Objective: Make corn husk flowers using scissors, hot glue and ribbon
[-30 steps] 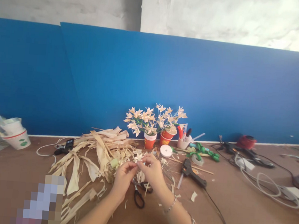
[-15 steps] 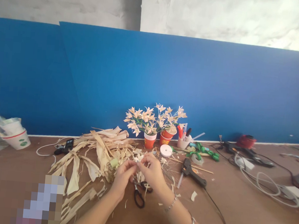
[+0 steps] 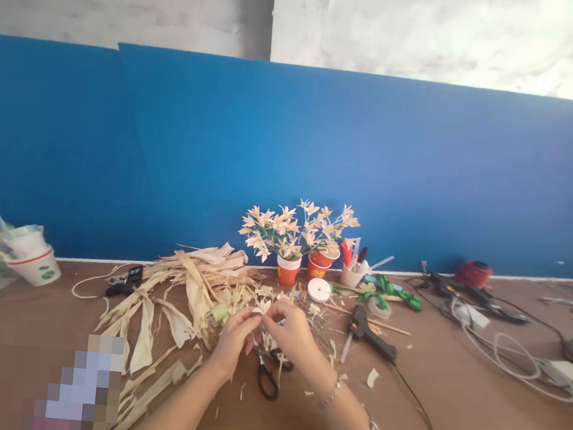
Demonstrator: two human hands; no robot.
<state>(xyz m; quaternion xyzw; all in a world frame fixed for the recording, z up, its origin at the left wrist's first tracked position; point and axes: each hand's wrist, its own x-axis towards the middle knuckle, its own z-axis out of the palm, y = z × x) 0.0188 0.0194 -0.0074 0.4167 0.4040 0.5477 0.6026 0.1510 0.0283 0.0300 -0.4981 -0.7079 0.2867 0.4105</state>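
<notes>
Both my hands meet over the middle of the table, fingertips pinched close together on a small cream husk flower [image 3: 263, 306]. My left hand [image 3: 234, 339] grips it from the left, thumb and index finger closed. From the other side my right hand [image 3: 286, 323] pinches it too, its fingers partly hiding the petals. Beneath the hands lie black-handled scissors [image 3: 268, 379], partly covered by scraps. Behind them, finished-looking cream flowers [image 3: 285, 225] on green stems stand in red-and-white paper cups [image 3: 287, 273]. A white ribbon roll [image 3: 319, 289] rests just beyond my right hand.
Dry corn husks [image 3: 192, 287] spread to the left. A black glue gun [image 3: 373, 336] with its cord lies right, near green tape pieces [image 3: 393, 291] and a cup of pens [image 3: 353, 273]. White cables [image 3: 497, 357] run at far right; a paper tub [image 3: 36, 267] stands far left.
The small flower's petals show more clearly above my fingertips now. My hands have shifted only slightly, and both still pinch it.
</notes>
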